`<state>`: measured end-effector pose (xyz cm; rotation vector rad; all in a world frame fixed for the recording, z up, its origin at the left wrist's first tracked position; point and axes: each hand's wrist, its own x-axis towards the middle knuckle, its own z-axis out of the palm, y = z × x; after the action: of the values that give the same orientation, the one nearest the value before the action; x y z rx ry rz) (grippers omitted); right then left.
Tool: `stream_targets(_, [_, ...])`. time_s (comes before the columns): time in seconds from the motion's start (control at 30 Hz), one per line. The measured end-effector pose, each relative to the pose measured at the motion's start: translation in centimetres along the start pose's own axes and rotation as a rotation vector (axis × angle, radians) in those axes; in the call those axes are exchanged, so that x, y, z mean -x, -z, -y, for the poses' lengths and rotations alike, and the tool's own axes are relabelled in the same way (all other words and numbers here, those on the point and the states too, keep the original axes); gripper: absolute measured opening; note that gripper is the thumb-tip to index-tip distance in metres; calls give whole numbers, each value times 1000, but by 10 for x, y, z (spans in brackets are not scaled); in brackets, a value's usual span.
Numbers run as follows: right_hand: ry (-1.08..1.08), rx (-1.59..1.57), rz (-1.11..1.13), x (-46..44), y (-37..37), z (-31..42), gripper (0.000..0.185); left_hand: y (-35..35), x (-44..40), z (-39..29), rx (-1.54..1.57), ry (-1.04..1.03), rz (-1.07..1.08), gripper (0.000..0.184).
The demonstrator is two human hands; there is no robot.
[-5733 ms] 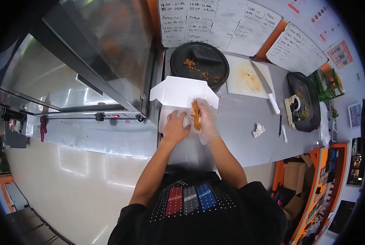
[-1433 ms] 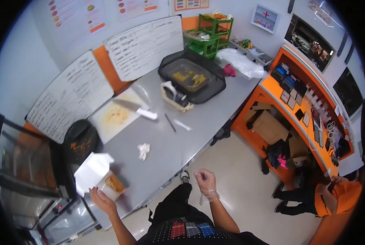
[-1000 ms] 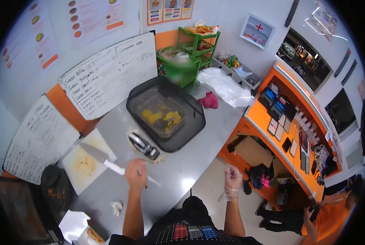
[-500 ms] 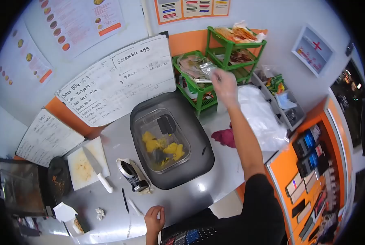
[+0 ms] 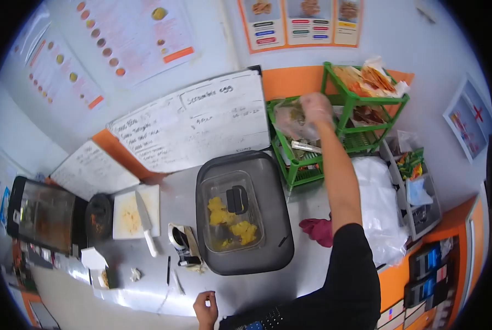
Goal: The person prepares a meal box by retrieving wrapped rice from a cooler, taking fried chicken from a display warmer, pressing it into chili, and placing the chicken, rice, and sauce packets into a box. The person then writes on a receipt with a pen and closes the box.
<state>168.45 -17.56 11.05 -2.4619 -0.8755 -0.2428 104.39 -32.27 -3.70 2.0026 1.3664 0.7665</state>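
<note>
Reaching up to the green tiered rack [image 5: 306, 175], my right hand [image 5: 315, 108] has its fingers closed on a clear plastic bag [image 5: 291, 121] at the left-hand basket; the fingertips are partly hidden. A thin clear film seems to cover this hand. My left hand [image 5: 205, 309] is near the table's front edge, fingers curled, with nothing seen in it. Between the hands stands a dark grey appliance [image 5: 279, 231] bearing a clear container [image 5: 259, 201]. Yellow scrambled egg [image 5: 245, 233] and a black-handled utensil [image 5: 237, 199] are in the container.
A knife [image 5: 144, 217] rests on a white cutting board [image 5: 124, 212] at left. Nearby are a black-and-white device [image 5: 183, 242], a pen [image 5: 168, 269] and a small open box [image 5: 94, 261]. A maroon cloth [image 5: 318, 231] and white plastic bags [image 5: 375, 198] lie at right.
The view has shifted, so the table and rack appear lower. My right hand has moved onto the clear bag in the rack's left basket. My left hand stays near the table edge.
</note>
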Motion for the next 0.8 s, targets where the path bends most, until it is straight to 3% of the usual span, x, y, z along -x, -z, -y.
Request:
stream_targets(0.1, [143, -660, -173, -27, -25, -38, 29, -9, 1, 2, -30, 28, 8, 9])
stream_targets(0.13, [104, -821, -125, 7, 19, -13, 28, -11, -3, -6, -19, 44, 18, 8])
stream_targets(0.17, [88, -1008, -39, 0, 9, -25, 27, -13, -6, -10, 17, 62, 33, 9])
stream_targets(0.2, [-80, -1141, 44, 18, 25, -16, 24, -16, -10, -14, 62, 72, 41, 9])
stream_targets(0.27, [81, -1017, 270, 49, 59, -12, 22, -20, -21, -27, 122, -6, 63, 10])
stream_targets(0.37, [368, -584, 337, 91, 114, 8, 21, -23, -37, -46, 184, -107, 119, 10])
stream_targets(0.5, [427, -961, 627, 134, 141, 33, 18, -19, -66, -89, 301, -232, 197, 10])
stream_targets(0.57, [511, -793, 665, 158, 153, 52, 18, -15, -78, -111, 399, -300, 218, 20])
stream_targets(0.7, [726, -698, 737, 241, 157, 104, 20, -8, -93, -153, 599, -408, 204, 61])
stream_targets(0.8, [878, -745, 839, 302, 140, 138, 21, -7, -87, -148, 778, -359, 327, 68])
